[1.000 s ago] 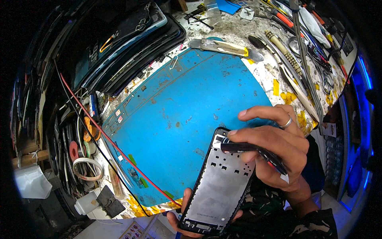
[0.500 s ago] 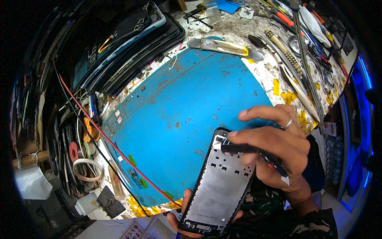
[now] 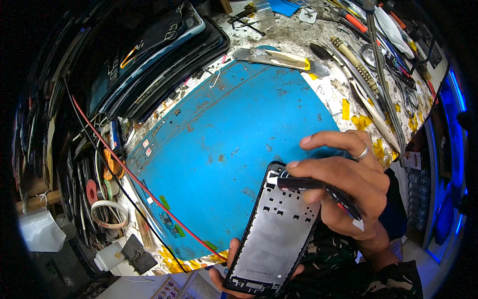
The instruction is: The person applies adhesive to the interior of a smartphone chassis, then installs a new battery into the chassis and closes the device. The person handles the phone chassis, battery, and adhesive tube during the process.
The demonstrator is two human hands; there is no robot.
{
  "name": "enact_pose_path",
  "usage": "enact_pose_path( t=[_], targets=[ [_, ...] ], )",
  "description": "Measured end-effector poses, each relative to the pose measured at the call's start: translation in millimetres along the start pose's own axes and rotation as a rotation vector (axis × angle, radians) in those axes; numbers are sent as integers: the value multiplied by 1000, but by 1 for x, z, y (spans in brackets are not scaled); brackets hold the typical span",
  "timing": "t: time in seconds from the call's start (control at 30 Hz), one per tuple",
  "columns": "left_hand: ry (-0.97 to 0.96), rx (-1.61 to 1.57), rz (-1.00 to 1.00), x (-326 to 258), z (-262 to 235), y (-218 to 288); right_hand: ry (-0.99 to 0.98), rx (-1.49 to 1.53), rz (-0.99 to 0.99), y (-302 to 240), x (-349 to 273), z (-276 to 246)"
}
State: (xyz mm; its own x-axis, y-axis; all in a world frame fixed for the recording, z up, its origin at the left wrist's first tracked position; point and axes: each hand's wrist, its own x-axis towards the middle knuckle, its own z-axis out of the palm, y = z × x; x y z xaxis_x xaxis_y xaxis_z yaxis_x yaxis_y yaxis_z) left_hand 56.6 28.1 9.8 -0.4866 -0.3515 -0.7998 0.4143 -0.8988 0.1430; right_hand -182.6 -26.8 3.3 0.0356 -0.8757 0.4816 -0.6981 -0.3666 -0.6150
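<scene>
My left hand (image 3: pixel 219 280) is closed around the lower end of a phone frame (image 3: pixel 269 241), gripping it by both long edges. The frame has a black rim and a silver-grey inner plate with small cut-outs. It is held tilted at the near edge of the bench. My right hand (image 3: pixel 351 187), with a ring on one finger, pinches a bent black glue tube (image 3: pixel 298 184) between thumb and fingers. The tube's white nozzle (image 3: pixel 272 181) is at the frame's upper left corner; whether it touches I cannot tell. My right index finger is raised away from the tube.
A blue work mat (image 3: pixel 224 149) covers the bench's middle. Stacked phone screens (image 3: pixel 164 65) stand at the far left, a flat scraper blade (image 3: pixel 279 57) beyond the mat, and tweezers, brushes and cables (image 3: pixel 381 74) at right. A red wire (image 3: pixel 144 187) crosses the left side, near a tape roll (image 3: pixel 109 214).
The tube's nozzle has shifted very slightly toward the frame's upper edge. Both hands keep their grips, and the rest looks the same.
</scene>
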Motion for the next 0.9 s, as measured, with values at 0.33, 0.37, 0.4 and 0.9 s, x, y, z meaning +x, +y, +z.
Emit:
enact_pose_path(
  t=[0.33, 0.37, 0.4, 0.9],
  targets=[
    [11, -253, 107, -3, -3, -8, -5, 10, 17, -1, 1, -2],
    [0, -148, 127, -3, -5, -8, -2, 14, 15, -1, 2, -2],
    [-9, -44, 148, -2, -7, -9, 1, 17, 13, -1, 2, -2],
    [-100, -667, -17, 4, -21, -12, -27, 17, 53, -2, 3, -5]
  ],
)
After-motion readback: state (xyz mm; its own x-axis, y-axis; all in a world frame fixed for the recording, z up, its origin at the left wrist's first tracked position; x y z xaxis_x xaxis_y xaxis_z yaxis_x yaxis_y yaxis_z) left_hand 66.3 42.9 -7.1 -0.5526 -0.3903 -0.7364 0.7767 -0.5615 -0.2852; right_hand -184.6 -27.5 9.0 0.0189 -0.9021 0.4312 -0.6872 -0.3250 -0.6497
